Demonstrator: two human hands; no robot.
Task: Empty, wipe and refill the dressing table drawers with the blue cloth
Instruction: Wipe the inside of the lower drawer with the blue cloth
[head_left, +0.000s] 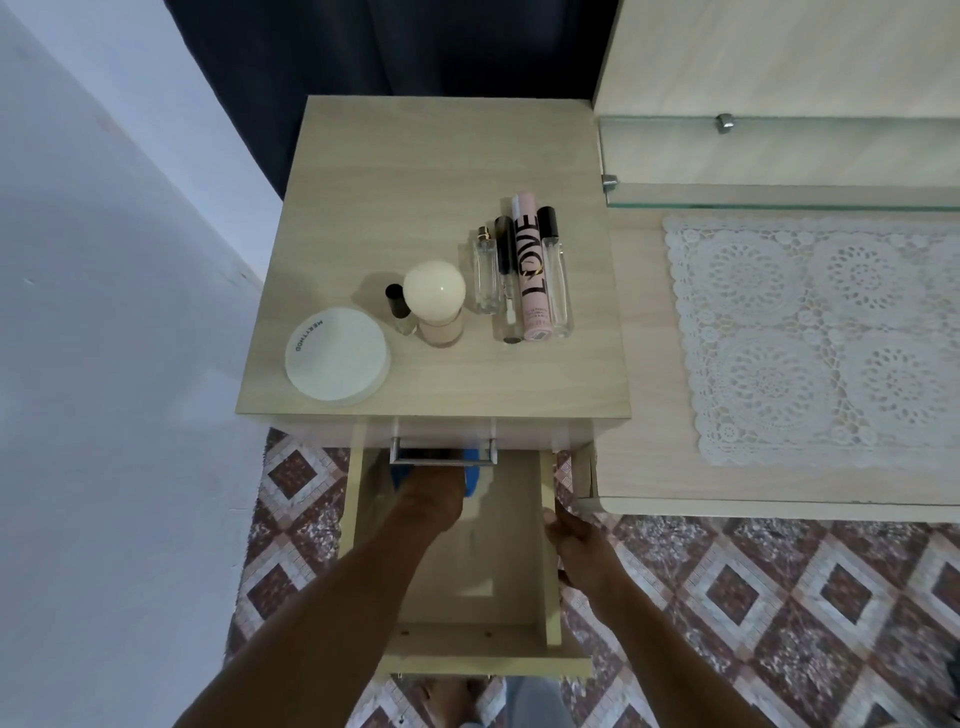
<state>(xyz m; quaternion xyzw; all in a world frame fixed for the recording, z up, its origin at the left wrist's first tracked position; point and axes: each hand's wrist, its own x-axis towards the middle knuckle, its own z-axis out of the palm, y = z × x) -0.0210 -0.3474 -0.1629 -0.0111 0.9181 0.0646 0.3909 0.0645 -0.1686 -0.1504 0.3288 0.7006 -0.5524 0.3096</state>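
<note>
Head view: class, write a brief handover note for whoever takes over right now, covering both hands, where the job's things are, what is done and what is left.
Left hand rests on the blue cloth at the back of the open drawer; its fingers are hidden. Right hand grips the drawer's right wall.
Bottles, the LOVE tube and a white compact sit on the cabinet top.
Done: this drawer looks emptied.
Left: finish wiping it and refill it. The upper drawer is shut, so I cannot tell its state.
</note>
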